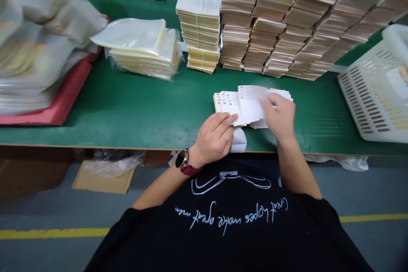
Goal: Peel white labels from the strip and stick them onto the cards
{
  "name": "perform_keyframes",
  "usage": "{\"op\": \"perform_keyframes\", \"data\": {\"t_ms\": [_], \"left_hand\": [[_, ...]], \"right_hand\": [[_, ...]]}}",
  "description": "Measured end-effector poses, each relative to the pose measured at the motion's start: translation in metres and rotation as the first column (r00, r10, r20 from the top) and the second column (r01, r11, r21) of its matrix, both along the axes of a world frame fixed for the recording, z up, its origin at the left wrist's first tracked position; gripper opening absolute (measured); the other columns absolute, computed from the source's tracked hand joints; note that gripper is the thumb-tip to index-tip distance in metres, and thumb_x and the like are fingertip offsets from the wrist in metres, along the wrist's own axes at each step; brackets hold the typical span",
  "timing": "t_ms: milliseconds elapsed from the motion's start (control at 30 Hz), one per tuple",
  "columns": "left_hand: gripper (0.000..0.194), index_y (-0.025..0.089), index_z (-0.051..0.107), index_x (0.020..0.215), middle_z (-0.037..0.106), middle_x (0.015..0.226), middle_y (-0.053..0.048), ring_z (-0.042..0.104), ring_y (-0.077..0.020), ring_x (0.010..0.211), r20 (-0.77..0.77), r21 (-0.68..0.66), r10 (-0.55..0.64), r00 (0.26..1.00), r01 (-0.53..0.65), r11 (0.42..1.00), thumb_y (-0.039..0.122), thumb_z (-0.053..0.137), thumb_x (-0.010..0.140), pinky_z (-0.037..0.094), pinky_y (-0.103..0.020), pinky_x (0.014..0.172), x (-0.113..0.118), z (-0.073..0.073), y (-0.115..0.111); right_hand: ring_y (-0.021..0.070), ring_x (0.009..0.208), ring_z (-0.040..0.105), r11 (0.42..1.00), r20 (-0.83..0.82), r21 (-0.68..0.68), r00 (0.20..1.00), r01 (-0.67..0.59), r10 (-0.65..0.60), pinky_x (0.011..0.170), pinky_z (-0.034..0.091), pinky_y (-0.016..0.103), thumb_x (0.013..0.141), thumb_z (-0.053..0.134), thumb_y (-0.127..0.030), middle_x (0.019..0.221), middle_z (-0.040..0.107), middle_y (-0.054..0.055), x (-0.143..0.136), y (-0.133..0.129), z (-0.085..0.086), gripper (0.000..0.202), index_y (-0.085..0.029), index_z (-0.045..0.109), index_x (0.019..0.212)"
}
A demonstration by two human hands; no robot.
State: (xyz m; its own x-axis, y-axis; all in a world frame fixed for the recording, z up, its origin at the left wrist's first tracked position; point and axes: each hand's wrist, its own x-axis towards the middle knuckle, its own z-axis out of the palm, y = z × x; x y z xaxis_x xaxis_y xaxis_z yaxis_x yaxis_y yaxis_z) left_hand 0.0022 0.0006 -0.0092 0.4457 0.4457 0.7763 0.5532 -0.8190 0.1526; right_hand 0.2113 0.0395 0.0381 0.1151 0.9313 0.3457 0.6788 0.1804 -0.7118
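White printed leaflets (229, 101) lie fanned out on the green table in front of me. My left hand (216, 135) rests at their near left side, its fingers reaching over the lower edges of the sheets. A watch with a dark red strap is on that wrist. My right hand (279, 115) pinches the right side of a raised leaflet (251, 104); its fingertips are slightly blurred. More leaflets (282, 92) lie behind and under the right hand. Below the fan, a folded white paper (239, 140) sits at the table's front edge, beside my left fingers.
Tall stacks of booklets (248, 42) stand at the back right, with a strapped leaflet stack (197, 25) beside them. Clear plastic bags (140, 46) lie back left. A red tray (72, 93) holds more bags far left. A white basket (366, 93) stands at the right.
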Motion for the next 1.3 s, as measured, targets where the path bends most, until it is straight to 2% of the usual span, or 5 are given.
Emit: {"op": "perform_keyframes", "data": {"t_ms": [133,267,533,800,1300], "left_hand": [[0.012,0.016,0.059,0.086,0.070,0.104,-0.012,0.061,-0.0268,0.110,0.126,0.062,0.013,0.992,-0.021,0.998,0.011,0.057,0.076,0.056,-0.042,0.085,-0.006,-0.001,-0.004],[0.009,0.020,0.056,0.078,0.071,0.095,-0.006,0.064,-0.0234,0.103,0.172,0.044,0.032,0.985,-0.040,0.998,0.012,0.057,0.075,0.056,-0.040,0.081,-0.011,0.001,-0.006],[0.016,0.020,0.046,0.067,0.069,0.081,-0.002,0.064,-0.0208,0.096,0.273,-0.114,0.027,0.962,0.005,0.993,0.009,0.053,0.076,0.054,-0.039,0.078,0.001,0.008,-0.018],[0.041,0.025,0.054,0.113,0.053,0.136,-0.009,0.048,-0.0274,0.129,0.227,0.060,0.129,0.965,-0.146,0.987,0.020,0.067,0.074,0.048,-0.047,0.099,0.000,0.007,-0.022],[0.020,0.020,0.062,0.092,0.073,0.092,-0.004,0.064,-0.0220,0.101,0.093,-0.016,-0.066,0.994,0.068,0.998,0.008,0.056,0.076,0.052,-0.041,0.087,0.005,0.012,-0.014]], "right_hand": [[0.0117,0.055,0.033,0.985,-0.016,-0.049,0.986,0.164,-0.165,0.056,0.027,0.028,0.082,0.056,-0.030,0.054,0.033,-0.004,0.038,-0.006,-0.011,0.036,-0.021,0.038,0.053],[0.0225,0.083,0.054,0.964,0.217,0.062,0.939,0.259,-0.267,0.081,0.041,0.040,0.078,0.066,-0.033,0.081,0.064,0.004,0.048,-0.031,-0.019,0.013,-0.021,0.064,0.083],[0.0185,0.085,0.062,0.898,-0.162,0.096,0.884,-0.429,0.440,0.077,0.052,0.039,0.085,0.061,-0.018,0.087,0.066,0.002,-0.019,-0.092,-0.014,0.011,-0.025,0.061,0.094],[0.0165,0.081,0.058,0.898,-0.383,0.176,0.812,-0.404,0.440,0.072,0.050,0.037,0.085,0.061,-0.013,0.083,0.060,0.000,-0.020,-0.090,-0.029,0.020,-0.028,0.057,0.097],[0.0190,0.092,0.056,0.901,-0.009,0.240,0.927,-0.361,0.374,0.083,0.046,0.041,0.084,0.061,-0.014,0.096,0.060,0.002,-0.016,-0.089,-0.016,0.011,-0.024,0.055,0.085]]}}
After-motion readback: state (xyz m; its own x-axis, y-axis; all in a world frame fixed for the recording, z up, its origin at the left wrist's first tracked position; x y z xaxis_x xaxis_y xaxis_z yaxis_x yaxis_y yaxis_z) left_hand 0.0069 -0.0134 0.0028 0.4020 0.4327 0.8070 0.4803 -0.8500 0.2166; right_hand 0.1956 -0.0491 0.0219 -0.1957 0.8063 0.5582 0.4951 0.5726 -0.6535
